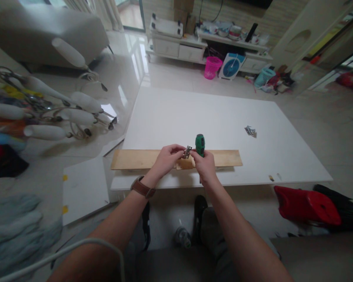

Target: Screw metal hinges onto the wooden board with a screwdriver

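My left hand (166, 159), with a brown-strapped watch (143, 187) at the wrist, is closed on a small metal hinge (187, 152). In my right hand (205, 164) is a screwdriver (200, 144) with its green handle pointing up and its shaft running down past the palm. The right fingertips also meet the edge of the hinge. Both hands are over a long wooden board (141, 159), which lies along the near side of a large white panel (170, 117). A short brown wooden piece (184, 163) shows between the hands.
Several small metal parts (250, 131) lie on the panel's right half, and tiny items (271, 178) sit near its front right corner. A red plastic stool (308, 205) is at right. White-covered rods with cables (85, 102) and a smaller white board (85, 188) are at left.
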A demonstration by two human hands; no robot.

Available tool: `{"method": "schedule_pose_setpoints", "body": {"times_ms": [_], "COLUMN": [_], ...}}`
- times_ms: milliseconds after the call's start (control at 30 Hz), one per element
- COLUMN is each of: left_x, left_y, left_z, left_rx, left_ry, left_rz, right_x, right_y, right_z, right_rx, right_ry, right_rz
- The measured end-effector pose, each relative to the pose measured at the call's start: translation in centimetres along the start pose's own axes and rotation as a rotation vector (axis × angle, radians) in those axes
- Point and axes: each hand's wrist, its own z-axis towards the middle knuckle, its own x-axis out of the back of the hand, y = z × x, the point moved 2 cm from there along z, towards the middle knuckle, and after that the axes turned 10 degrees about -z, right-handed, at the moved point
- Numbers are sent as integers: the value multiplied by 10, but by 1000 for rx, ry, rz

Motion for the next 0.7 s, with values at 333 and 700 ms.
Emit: {"method": "schedule_pose_setpoints", "body": {"times_ms": [333,700], "left_x": [-4,-3], "left_y": [7,2], "left_z": [-4,-2], "left_rx": [-13,4], "left_ry": [-73,-55], "left_rz": [-3,-76], "right_x": [0,-1], "right_y": [1,-3], "right_z": [0,-2], "right_rx": [10,1], "right_ry": [-7,-7], "right_rz": [-2,-25]}}
